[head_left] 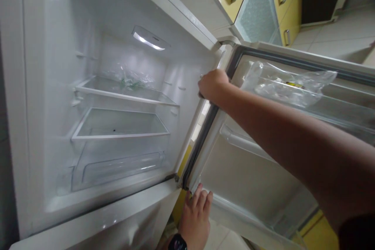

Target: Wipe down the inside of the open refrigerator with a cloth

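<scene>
A white fridge (35, 125) stands open, its door (249, 172) swung out to the right. My right hand (213, 85) reaches in from the right and is closed in a fist at the hinge side, against the top of the dark door gasket (202, 140); what it grips is hidden. My left hand (197, 213), with a dark watch on its wrist, is at the door's bottom inner corner, fingers stretched and resting flat on the edge. A crumpled clear plastic bag (281, 82) lies in the upper door shelf.
Inside are two glass shelves (117, 125), a clear bag (131, 80) on the upper one, a drawer (117, 168) below and a lit lamp (148, 39). Yellow cabinets (288, 11) and a frosted glass panel (258, 11) stand behind the door. The freezer door (96, 222) is below.
</scene>
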`<state>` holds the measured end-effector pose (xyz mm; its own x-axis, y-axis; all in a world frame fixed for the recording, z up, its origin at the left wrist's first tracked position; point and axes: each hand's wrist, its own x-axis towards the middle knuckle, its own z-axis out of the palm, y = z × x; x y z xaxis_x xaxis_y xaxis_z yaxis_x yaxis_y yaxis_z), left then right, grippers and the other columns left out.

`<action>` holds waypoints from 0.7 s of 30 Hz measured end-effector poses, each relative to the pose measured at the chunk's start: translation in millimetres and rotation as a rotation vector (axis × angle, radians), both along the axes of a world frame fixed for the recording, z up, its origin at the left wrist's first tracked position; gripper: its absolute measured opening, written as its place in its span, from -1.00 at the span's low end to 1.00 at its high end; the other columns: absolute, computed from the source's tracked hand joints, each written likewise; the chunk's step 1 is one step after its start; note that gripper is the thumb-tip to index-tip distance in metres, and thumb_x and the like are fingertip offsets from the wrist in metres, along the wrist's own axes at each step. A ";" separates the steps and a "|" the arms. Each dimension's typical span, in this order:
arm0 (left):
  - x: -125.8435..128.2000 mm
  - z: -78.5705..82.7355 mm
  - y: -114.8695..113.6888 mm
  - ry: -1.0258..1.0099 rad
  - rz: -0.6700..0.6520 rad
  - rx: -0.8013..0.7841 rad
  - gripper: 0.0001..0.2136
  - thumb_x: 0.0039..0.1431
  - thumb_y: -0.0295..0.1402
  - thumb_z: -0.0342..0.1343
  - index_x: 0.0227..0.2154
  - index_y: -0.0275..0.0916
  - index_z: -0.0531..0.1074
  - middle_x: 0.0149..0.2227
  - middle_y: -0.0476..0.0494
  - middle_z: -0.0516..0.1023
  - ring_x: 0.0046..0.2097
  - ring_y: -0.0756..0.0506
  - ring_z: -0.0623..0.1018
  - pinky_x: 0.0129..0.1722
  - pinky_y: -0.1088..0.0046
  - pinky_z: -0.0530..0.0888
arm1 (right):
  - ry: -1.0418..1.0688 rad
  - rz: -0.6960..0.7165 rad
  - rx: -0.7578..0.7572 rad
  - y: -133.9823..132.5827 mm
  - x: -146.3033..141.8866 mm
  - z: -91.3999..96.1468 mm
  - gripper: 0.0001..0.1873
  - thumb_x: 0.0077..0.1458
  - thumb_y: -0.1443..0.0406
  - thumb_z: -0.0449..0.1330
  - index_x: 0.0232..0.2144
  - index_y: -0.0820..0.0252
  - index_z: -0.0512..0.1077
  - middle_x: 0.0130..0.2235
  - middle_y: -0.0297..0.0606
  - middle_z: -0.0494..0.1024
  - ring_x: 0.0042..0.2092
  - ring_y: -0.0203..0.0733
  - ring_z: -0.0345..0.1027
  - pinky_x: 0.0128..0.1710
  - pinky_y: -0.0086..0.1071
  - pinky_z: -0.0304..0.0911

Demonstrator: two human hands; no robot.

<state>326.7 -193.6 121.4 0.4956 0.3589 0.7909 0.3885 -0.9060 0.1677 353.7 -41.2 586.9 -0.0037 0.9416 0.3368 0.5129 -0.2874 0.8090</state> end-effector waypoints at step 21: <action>-2.4 2.4 -0.8 0.038 -0.035 -0.066 -0.51 0.38 -0.26 0.03 0.34 -0.05 0.30 0.26 -0.02 0.50 0.43 -0.15 0.20 0.16 0.12 0.44 | 0.178 -0.232 -0.378 12.3 -22.7 -153.2 -0.66 0.17 0.41 0.21 -0.04 0.33 0.64 0.04 0.26 0.65 0.07 0.35 0.57 -0.12 0.19 0.57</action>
